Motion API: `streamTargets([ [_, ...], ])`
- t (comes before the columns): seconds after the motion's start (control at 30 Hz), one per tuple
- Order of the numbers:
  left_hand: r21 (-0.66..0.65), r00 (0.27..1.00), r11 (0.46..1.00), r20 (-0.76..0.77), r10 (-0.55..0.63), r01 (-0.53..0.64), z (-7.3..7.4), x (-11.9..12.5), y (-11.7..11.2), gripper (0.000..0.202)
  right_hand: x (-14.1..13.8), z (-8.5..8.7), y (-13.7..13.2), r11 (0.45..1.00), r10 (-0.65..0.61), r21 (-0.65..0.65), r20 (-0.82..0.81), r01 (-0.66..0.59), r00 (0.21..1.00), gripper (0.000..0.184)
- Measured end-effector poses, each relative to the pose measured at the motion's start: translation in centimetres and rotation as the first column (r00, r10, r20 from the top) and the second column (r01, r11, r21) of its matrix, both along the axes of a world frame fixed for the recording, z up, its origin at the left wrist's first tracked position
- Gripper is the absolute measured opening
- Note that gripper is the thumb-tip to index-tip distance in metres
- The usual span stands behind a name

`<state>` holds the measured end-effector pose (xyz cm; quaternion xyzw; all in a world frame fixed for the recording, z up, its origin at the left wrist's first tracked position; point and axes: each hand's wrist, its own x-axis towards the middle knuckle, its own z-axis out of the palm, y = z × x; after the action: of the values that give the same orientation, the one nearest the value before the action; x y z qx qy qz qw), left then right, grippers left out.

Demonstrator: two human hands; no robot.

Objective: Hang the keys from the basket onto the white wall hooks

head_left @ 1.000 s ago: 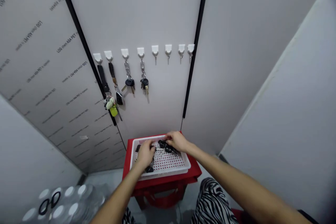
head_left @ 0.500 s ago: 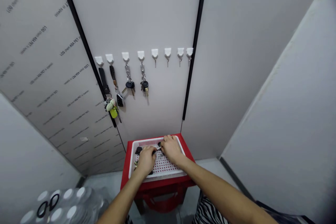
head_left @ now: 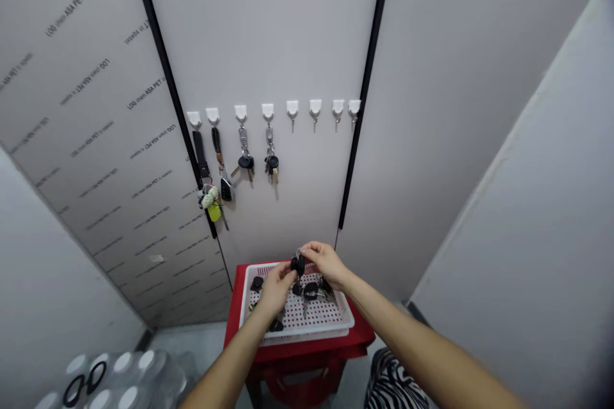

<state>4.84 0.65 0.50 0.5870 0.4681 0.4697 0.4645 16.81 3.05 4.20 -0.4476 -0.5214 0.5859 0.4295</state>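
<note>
A bunch of black-headed keys (head_left: 298, 265) is held up over a white perforated basket (head_left: 307, 336). My right hand (head_left: 330, 264) pinches its metal ring at the top. My left hand (head_left: 276, 286) has thumb and fingers on the black key heads, from the left side. Below them in the basket lie more keys with black heads (head_left: 311, 290), mostly toward the right. Another black key fob (head_left: 257, 283) rests in the far left corner, and a dark piece (head_left: 276, 325) lies near the front left, partly behind my left forearm.
White adhesive hooks (head_left: 292, 108) run in a row along the panel. The four on the left carry key sets, such as a strap with a green tag (head_left: 214, 211). The basket stands on a red-covered stool (head_left: 235, 307). Capped plastic bottles (head_left: 129, 370) sit at lower left.
Both hands have risen from inside the basket, bringing the bunch of keys up by its ring. More keys in the basket now show. The camera view has shifted slightly.
</note>
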Motion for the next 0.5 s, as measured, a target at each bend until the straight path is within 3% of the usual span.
streamTargets([
  [0.17, -0.031, 0.998, 0.998, -0.003, 0.055, -0.055, 1.8, -0.5, 0.2, 0.021, 0.1, 1.2, 0.2, 0.999, -0.025, 0.026, -0.020, 0.026, 0.999, 0.020],
  [0.33, 0.008, 0.998, 0.998, 0.036, 0.057, -0.057, 3.7, -1.0, 1.1, 0.019, 0.8, 3.1, 0.9, 0.990, -0.068, 0.129, 0.058, 0.060, 0.996, 0.018],
  [0.5, 0.070, 1.000, 0.997, 0.000, 0.020, -0.020, 6.7, -0.9, 2.0, 0.020, 1.2, 4.7, 1.6, 0.966, -0.087, 0.255, 0.168, 0.042, 0.982, 0.015],
])
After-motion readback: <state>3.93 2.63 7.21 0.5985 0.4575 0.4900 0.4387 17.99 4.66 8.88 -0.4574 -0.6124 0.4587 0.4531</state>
